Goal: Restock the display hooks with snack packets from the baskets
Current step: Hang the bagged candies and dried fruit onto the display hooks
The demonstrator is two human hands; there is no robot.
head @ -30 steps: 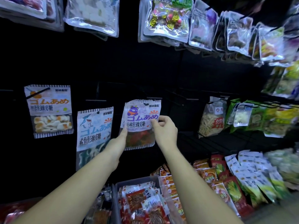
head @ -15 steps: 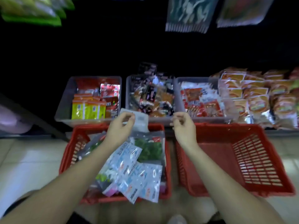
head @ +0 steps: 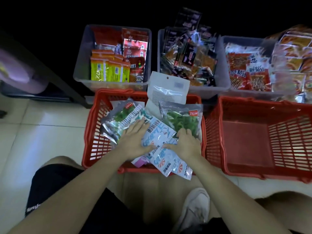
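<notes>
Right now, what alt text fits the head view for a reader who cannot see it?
Two hands rest on snack packets in a red basket on the floor: left hand flat, right hand with fingers bent. A second red basket sits beside it, grey bins of snacks behind.

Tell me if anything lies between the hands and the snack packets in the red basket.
Nothing visible does. The left hand lies flat on the blue-and-white packets in the left red basket, and the right hand touches them beside the green packet. The display hooks are out of view, so that path cannot be judged.
</notes>
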